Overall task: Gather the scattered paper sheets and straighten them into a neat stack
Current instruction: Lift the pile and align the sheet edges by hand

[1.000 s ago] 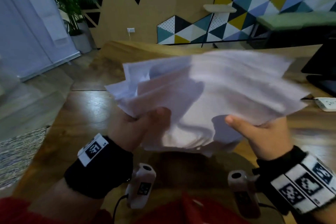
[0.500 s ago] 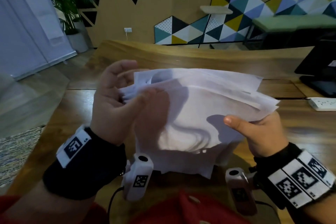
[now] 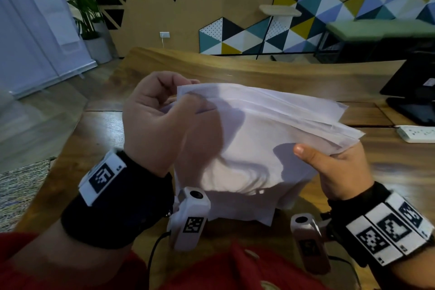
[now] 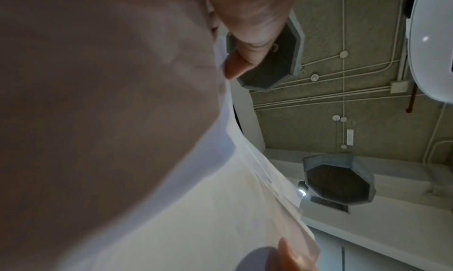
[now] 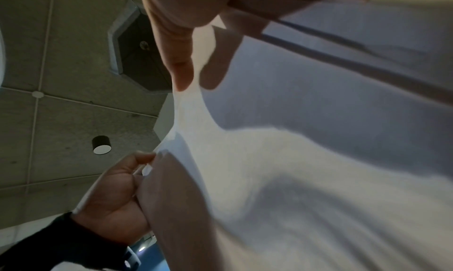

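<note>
At frame centre, above the wooden table [image 3: 70, 148], we hold the paper sheets [image 3: 259, 139]: left hand [image 3: 155, 125] pinches their upper-left corner, right hand [image 3: 339, 172] clamps the right edge. Light, floppy, slippery; best gripped at opposite edges.

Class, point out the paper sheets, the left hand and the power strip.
paper sheets [image 3: 254, 139], head view, middle of top sheet.
left hand [image 3: 155, 122], head view, palm.
power strip [image 3: 417, 134], head view, top face.
</note>
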A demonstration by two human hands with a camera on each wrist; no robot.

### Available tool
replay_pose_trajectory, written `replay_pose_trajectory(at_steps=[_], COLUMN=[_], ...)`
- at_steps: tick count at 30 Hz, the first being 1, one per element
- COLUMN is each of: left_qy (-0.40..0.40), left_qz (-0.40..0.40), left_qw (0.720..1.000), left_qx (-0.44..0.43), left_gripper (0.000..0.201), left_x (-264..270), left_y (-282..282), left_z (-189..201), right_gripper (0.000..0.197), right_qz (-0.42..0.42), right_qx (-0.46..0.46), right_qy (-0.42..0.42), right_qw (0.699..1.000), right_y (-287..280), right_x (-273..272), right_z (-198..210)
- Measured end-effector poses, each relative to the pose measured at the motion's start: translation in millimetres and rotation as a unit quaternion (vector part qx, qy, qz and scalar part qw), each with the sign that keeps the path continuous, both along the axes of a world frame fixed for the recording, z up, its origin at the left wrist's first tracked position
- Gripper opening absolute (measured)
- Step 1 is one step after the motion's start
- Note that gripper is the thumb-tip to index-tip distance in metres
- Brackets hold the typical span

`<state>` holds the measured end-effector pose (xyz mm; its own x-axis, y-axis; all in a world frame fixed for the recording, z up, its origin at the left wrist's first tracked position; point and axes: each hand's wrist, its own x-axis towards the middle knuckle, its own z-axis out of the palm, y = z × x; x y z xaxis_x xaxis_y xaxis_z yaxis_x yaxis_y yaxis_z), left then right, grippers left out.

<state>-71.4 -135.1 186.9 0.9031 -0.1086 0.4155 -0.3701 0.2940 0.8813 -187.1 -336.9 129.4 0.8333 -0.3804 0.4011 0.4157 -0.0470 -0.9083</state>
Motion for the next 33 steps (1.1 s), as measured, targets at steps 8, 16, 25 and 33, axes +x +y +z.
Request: replay_pose_trajectory(at_steps=[8,16,25,33], left_qy=[0.008,-0.025,0.075,0.003], left_qz=[-0.005,-0.026,-0.027,-0.196], left_qw=[1.000,0.999,0.997,0.980], left_qx=[0.007,0.041,-0.010,0.045], left_gripper=[0.040,0.013,0.022,0.079], left_x=[11.9,6.1,25.9,35.7], left_y=[5.1,4.5,9.9,21.6], left_z=[-7.2,-9.3,-23.3,-61.0], right_gripper=[0.045,0.056,0.080,0.023], right_qz=[-0.006,0.014,0.014,-0.053], right_qx=[0.019,0.024,0.044,0.090], right_qy=[0.013,0.037,0.052,0.012], right_qw=[1.000,0.999,0.998,0.994], right_y=[-1.8,-3.3,-5.3,3.0], right_x=[0.5,4.7,10.1,18.4], right_z=[-5.1,-5.7,-7.6,-3.5])
